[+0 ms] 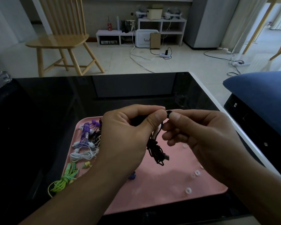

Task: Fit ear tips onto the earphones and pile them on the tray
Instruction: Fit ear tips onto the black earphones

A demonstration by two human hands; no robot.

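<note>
- A tray point(152, 197) lies on a table point(55, 111).
- Bundled earphones point(86, 143) sit at the tray's left side.
- Loose ear tips point(195, 174) lie at its right.
- A chair point(60, 38) stands behind the table.

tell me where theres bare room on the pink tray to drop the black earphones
Bare patch: the tray near edge, between the blue ear tip and the white ear tips. Crowded: the left side, piled with purple, white and green earphones.

A wooden chair point(58, 38) stands on the tiled floor point(177, 65) beyond the black counter point(55, 103); white shelving point(161, 28), trailing cables point(141, 59) and a blue cushion point(263, 98) surround it.
</note>
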